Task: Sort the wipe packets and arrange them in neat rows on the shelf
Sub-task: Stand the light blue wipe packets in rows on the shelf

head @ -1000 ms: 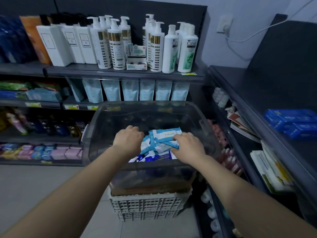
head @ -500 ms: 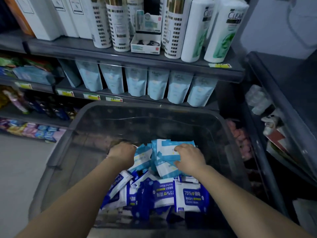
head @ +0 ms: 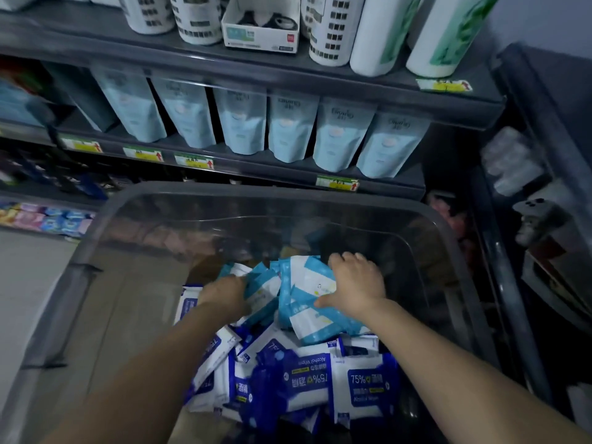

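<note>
Shelving looms above the clear bin, where my right grip clasps the light-blue packets, gathering them apart from the dark-blue packets at lower centre; my left grip is buried among them, its hold untellable.

Bottles at 12 o'clock are cut off by the top edge. Fingers of the left hand are hidden among light-blue packets (grip unclear).
</note>
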Available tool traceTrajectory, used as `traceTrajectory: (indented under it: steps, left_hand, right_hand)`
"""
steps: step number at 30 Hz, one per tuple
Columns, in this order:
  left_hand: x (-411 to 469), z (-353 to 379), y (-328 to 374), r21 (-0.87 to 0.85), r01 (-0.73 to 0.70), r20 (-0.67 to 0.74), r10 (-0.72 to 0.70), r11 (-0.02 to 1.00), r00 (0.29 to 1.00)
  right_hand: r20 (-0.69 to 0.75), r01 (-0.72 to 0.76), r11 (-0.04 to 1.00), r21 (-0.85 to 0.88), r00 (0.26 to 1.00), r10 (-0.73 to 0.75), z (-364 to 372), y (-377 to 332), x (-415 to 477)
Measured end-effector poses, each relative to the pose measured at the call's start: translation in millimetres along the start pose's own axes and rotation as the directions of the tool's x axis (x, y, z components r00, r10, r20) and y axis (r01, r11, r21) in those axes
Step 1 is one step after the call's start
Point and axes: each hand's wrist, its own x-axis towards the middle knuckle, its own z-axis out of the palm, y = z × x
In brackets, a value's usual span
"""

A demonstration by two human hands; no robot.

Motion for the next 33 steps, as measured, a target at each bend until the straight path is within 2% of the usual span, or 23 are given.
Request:
traceTrajectory:
  steps: [3,6,8,9,11,12,13,14,15,16,18,19,20,21,22,23,25,27,28,29,30,32,33]
  left_hand:
    - [4,-21,-13,-0.274,0.015,-0.038,-0.026,0.962,0.999]
    - [-2,-44,-19,-0.507,-0.003,-0.049,-0.025,0.862,0.998]
    - [-11,-51,-15,-0.639,-0.056,-0.040,0.040,0.767,0.998]
    - [-16,-52,-13,-0.715,-0.071,-0.038,0.062,0.696,0.997]
    - [-28,-56,-4,-0.905,-0.021,0.020,0.092,0.426,0.996]
    - [-34,-59,1,-0.963,0.040,0.079,0.137,0.267,0.987]
    - [-37,-60,4,-0.983,0.079,0.110,0.192,0.165,0.975]
    - [-39,-61,7,-0.988,0.070,0.101,0.242,0.136,0.965]
    - [-40,-61,10,-0.989,0.032,0.072,0.280,0.146,0.957]
    - [-40,-61,12,-0.983,-0.012,0.044,0.296,0.185,0.954]
    - [-37,-63,16,-0.945,-0.088,0.012,0.303,0.315,0.953]
    - [-33,-64,18,-0.914,-0.129,0.003,0.324,0.385,0.946]
    - [-32,-67,22,-0.875,-0.176,-0.007,0.353,0.451,0.936]
    - [-33,-71,28,-0.841,-0.228,-0.026,0.384,0.492,0.923]
    - [-32,-73,35,-0.818,-0.273,-0.051,0.409,0.506,0.911]
    - [-32,-76,43,-0.812,-0.308,-0.080,0.428,0.496,0.900]
    - [-33,-78,60,-0.861,-0.304,-0.115,0.427,0.408,0.897]
    - [-29,-74,74,-0.927,-0.263,-0.161,0.351,0.267,0.922]
    - [-26,-70,79,-0.915,-0.296,-0.217,0.282,0.273,0.934]
    - [-21,-65,82,-0.859,-0.360,-0.293,0.227,0.364,0.929]
    - [-15,-58,85,-0.749,-0.423,-0.358,0.226,0.510,0.906]
    - [-11,-44,93,-0.395,-0.520,-0.371,0.387,0.757,0.844]
    - [-9,-36,98,-0.248,-0.556,-0.315,0.477,0.793,0.820]
  right_hand:
    - [0.031,-0.011,0.979,0.202,0.999,0.005,-7,-7,3]
    - [0.022,-0.017,0.948,0.317,1.000,0.010,-9,-18,4]
    - [0.021,-0.053,0.838,0.543,0.999,0.050,-7,-27,5]
    - [0.026,-0.079,0.713,0.696,0.996,0.085,-8,-32,4]
    - [0.072,-0.140,0.437,0.889,0.983,0.170,-11,-42,1]
    - [0.107,-0.172,0.359,0.918,0.975,0.194,-14,-44,-1]
    - [0.138,-0.200,0.325,0.924,0.970,0.202,-17,-47,-4]
    - [0.157,-0.217,0.327,0.920,0.967,0.200,-20,-48,-8]
    - [0.155,-0.222,0.376,0.900,0.967,0.201,-23,-49,-11]
    - [0.102,-0.201,0.491,0.848,0.970,0.221,-25,-47,-13]
    - [-0.208,-0.073,0.830,0.553,0.952,0.223,-28,-39,-18]
    - [-0.392,0.041,0.933,0.358,0.913,0.111,-30,-35,-22]
    - [-0.503,0.166,0.969,0.185,0.863,-0.052,-33,-30,-25]
    - [-0.502,0.280,0.958,0.059,0.838,-0.214,-36,-26,-27]
    - [-0.412,0.351,0.936,-0.004,0.852,-0.321,-40,-22,-30]
    - [-0.305,0.354,0.935,-0.022,0.888,-0.344,-45,-19,-32]
    - [-0.202,0.230,0.972,-0.043,0.951,-0.234,-50,-7,-35]
    - [-0.209,0.078,0.993,-0.088,0.973,-0.095,-50,7,-42]
    - [-0.217,0.014,0.996,-0.094,0.975,-0.034,-49,14,-46]
    - [-0.228,-0.049,0.995,-0.082,0.973,0.029,-47,20,-51]
    - [-0.229,-0.108,0.992,-0.064,0.969,0.091,-45,25,-56]
    - [-0.225,-0.197,0.979,-0.059,0.958,0.179,-41,30,-61]
    - [-0.224,-0.223,0.973,-0.060,0.953,0.204,-40,31,-62]
